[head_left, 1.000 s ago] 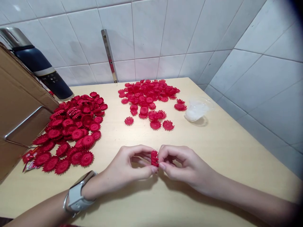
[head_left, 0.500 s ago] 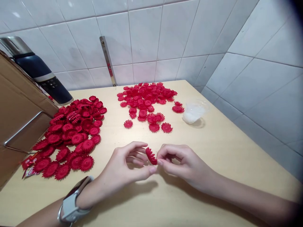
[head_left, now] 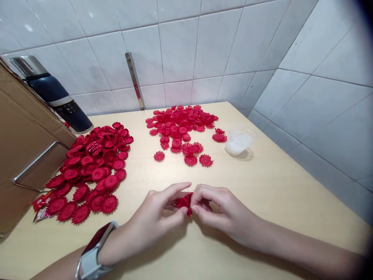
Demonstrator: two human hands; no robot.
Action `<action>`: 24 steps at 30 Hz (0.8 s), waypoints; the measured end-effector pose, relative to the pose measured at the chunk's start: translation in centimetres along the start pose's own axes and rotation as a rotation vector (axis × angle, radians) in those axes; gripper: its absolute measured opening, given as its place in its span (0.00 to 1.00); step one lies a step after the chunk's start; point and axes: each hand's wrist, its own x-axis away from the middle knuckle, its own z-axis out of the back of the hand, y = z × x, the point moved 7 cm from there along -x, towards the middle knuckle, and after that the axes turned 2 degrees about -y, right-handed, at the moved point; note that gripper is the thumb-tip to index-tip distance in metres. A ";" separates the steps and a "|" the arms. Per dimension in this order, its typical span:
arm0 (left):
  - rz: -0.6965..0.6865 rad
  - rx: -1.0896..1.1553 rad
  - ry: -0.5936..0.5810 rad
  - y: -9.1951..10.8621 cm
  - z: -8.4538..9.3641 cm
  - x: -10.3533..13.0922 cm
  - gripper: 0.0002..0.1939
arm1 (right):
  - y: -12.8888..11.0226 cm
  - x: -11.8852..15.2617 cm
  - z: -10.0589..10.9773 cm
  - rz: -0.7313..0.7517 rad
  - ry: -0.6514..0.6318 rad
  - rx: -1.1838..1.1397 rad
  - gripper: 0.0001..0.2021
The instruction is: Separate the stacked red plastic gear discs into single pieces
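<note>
Between my two hands, low over the table, is a red flower-shaped petal piece (head_left: pixel 183 201), mostly covered by fingers. My left hand (head_left: pixel 157 214), with a watch on its wrist, closes thumb and fingers around the piece from the left; its index finger stretches above it. From the right, my right hand (head_left: pixel 225 208) pinches the near edge between thumb and index finger. Beyond the hands lie several loose red petal pieces (head_left: pixel 190 160) with toothed rims. A heap of similar pieces (head_left: pixel 180 118) is at the back, and a thicker heap (head_left: pixel 97 173) lies left.
A clear plastic cup (head_left: pixel 239 143) with white contents stands back right. At left are a cardboard box (head_left: pixel 29 128), a bent metal wire (head_left: pixel 35 165), a dark blue bottle (head_left: pixel 58 91) and a shiny wrapper (head_left: pixel 43 214). Tiled walls border the table (head_left: pixel 262 186).
The petal piece, previously tilted and visible between the fingertips, is now lower and mostly covered. My left fingers have closed around it. The view has shifted slightly upward.
</note>
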 end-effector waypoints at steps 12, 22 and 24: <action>0.080 0.068 0.194 -0.9 2.0 -0.8 0.19 | 1.0 -0.8 4.0 -0.032 0.226 -0.036 0.05; 0.053 -0.171 0.246 -0.2 3.0 -0.6 0.16 | 2.7 -0.5 6.8 -0.191 0.354 -0.391 0.11; 0.006 -0.224 0.254 0.4 3.0 -0.5 0.15 | 2.5 -0.5 5.1 -0.186 0.238 -0.542 0.11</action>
